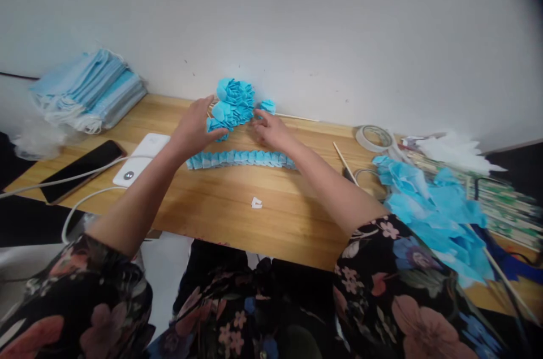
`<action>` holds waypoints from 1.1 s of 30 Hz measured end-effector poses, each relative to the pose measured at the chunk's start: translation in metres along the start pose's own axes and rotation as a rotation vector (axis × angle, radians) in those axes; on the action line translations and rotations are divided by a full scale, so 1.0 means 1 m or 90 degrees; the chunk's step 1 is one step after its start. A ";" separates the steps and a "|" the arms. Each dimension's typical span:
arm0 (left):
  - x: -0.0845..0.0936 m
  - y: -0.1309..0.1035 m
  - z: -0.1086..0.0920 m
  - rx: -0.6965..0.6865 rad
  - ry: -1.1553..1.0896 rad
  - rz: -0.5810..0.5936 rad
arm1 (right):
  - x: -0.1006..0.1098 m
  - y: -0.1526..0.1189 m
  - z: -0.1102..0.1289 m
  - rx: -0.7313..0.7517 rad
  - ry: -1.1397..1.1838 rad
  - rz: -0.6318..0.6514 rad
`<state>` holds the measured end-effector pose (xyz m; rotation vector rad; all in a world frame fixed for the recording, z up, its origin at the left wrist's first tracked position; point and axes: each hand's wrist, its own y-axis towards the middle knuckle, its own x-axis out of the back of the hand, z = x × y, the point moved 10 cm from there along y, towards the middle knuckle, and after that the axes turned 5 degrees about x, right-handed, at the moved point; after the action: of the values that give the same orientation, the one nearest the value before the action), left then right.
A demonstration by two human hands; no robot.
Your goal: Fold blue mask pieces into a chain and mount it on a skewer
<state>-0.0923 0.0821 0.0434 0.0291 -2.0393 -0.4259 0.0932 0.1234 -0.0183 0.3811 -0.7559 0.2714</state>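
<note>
A bunch of ruffled blue flowers lies at the back of the wooden table, against the wall. My left hand is at its left side, thumb and fingers apart around the bunch's edge. Touching or very near its right side is my right hand, its fingers slightly bent and spread. Behind the right hand lies a single blue flower on a thin stick. A pleated light-blue strip stretches across the table below both hands. Nearer the front is a small white scrap.
Stacked blue masks stand at the back left, with a black phone and a white power bank with cable nearby. On the right are a tape roll, a thin stick, crumpled blue material and green-white packets.
</note>
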 end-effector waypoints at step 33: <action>-0.040 0.035 -0.004 0.000 0.136 0.045 | -0.021 0.038 0.000 -0.114 -0.012 -0.132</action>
<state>-0.0638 0.1221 0.0217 0.0021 -1.8250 -0.3618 0.0645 0.1550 -0.0244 0.2899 -0.7469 0.0050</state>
